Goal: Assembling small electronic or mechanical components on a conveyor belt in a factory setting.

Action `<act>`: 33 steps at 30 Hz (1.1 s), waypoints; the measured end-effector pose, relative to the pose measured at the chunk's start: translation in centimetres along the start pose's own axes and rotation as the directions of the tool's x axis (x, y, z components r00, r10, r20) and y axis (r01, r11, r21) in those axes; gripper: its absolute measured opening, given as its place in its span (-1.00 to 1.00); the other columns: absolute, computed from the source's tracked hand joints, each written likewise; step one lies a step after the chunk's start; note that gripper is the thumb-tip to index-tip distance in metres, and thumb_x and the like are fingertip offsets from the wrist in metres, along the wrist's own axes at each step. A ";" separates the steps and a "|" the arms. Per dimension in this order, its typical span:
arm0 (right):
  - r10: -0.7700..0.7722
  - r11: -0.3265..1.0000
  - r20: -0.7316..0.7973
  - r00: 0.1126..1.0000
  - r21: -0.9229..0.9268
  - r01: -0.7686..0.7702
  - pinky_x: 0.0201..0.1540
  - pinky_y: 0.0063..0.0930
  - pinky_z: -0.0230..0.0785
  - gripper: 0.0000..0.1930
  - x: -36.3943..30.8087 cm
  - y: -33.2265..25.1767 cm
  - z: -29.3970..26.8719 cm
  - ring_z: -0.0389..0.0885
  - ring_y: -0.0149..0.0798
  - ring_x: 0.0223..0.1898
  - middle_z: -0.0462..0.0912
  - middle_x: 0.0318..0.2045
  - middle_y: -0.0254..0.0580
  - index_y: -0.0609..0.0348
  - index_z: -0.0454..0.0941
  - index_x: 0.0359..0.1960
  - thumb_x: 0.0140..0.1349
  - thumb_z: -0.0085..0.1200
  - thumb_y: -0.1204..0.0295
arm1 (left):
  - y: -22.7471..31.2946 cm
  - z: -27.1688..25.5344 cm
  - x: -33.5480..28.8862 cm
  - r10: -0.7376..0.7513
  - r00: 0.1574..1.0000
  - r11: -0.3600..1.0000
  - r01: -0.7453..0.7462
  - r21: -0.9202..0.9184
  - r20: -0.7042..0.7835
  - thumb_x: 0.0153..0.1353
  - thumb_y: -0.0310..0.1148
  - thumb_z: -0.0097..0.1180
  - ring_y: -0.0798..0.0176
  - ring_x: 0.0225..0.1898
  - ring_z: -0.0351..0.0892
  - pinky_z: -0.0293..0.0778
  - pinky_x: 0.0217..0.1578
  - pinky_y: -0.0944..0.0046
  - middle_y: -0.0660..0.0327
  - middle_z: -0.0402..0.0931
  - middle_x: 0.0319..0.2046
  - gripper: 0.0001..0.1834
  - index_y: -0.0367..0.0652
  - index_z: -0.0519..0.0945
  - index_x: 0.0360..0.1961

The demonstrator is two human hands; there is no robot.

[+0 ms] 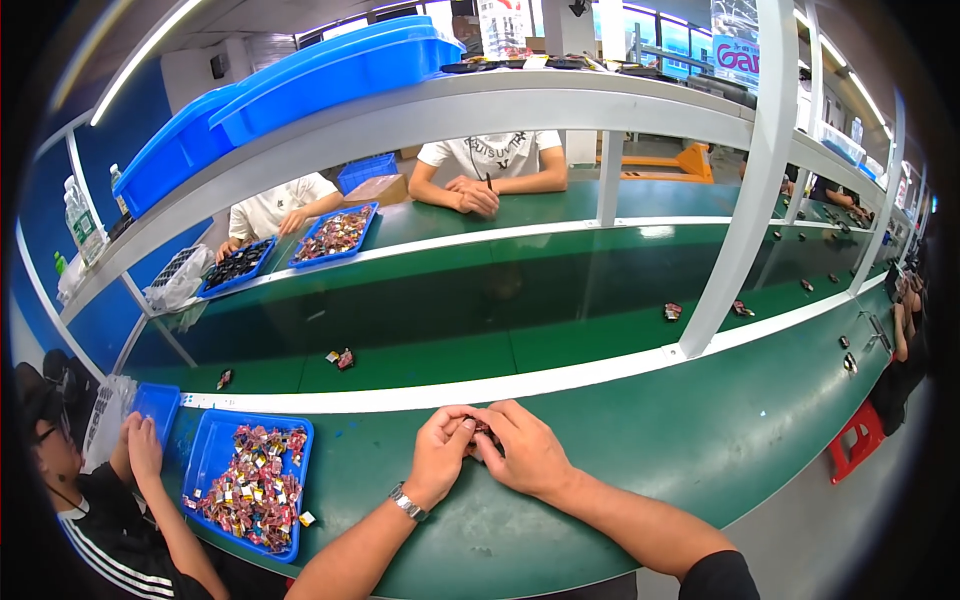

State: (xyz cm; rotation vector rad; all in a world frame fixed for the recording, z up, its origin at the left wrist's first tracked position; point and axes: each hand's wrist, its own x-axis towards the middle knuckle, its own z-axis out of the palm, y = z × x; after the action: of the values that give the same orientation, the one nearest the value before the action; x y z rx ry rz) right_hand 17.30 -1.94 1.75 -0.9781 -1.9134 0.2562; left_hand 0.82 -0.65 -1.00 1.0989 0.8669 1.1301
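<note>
Grip closed, left hand and right hand together — small dark part pinched between their fingertips

L hand & R hand tog., both curled.

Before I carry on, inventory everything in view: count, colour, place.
Held part: one, dark reddish, centre, mostly hidden
Table: one, green, foreground
Belt: one, green, beyond table
Near tray: one, blue, lower left
Tray parts: uncountable, red, yellow, white, in near tray
Second tray: one, blue, far left
Far trays: two, blue, across, holding black parts and reddish parts
Loose parts: several, reddish or dark, on belt and table
Frame: one, white, above belt
Stacked bins: at least two, blue, upper left
Bottles: several, clear, on frame
Stool: one, red, right
Co-workers: at least three; one black-clad at left, two white-clad across
Watch: one, silver, left wrist
Left hand: one, bare, at held part
Right hand: one, bare, at held part
</note>
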 end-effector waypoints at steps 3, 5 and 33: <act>0.033 0.999 -0.019 0.999 0.044 -0.032 -0.32 -0.33 0.54 -0.73 -0.1 0.6 0.1 0.63 -0.12 -0.35 0.58 -0.26 -0.14 0.18 0.59 -0.10 0.12 0.20 0.56 | 0.5 0.5 -0.1 -0.011 0.999 0.999 0.010 0.045 0.030 0.43 -0.49 -0.07 0.36 -0.14 0.62 0.56 -0.17 0.37 0.16 0.61 -0.11 -0.83 -0.27 0.45 -0.01; 0.052 0.997 -0.031 0.998 0.056 -0.050 -0.34 -0.33 0.54 -0.75 -0.2 0.7 0.2 0.63 -0.12 -0.38 0.58 -0.27 -0.14 0.17 0.60 -0.13 0.13 0.19 0.57 | 0.5 0.6 -0.1 -0.013 0.999 0.998 0.012 0.057 0.030 0.43 -0.49 -0.07 0.37 -0.14 0.62 0.55 -0.17 0.38 0.16 0.61 -0.11 -0.81 -0.27 0.45 0.02; -0.132 0.977 -0.058 0.990 -0.177 0.120 -0.25 -0.39 0.58 -0.82 0.0 0.6 0.3 0.64 -0.18 -0.24 0.61 -0.21 -0.20 0.19 0.61 -0.32 0.00 0.27 0.57 | 0.4 0.1 0.0 -0.055 0.990 0.995 0.066 -0.081 0.130 0.40 -0.58 -0.13 0.33 0.05 0.54 0.53 0.06 0.28 0.16 0.52 0.05 -0.71 -0.27 0.40 0.12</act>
State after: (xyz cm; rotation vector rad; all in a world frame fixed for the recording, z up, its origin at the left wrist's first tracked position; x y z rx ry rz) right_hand 17.37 -1.51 1.27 -0.9607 -1.9488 -0.0187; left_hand 0.78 -0.61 -0.62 1.0556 0.7413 1.0258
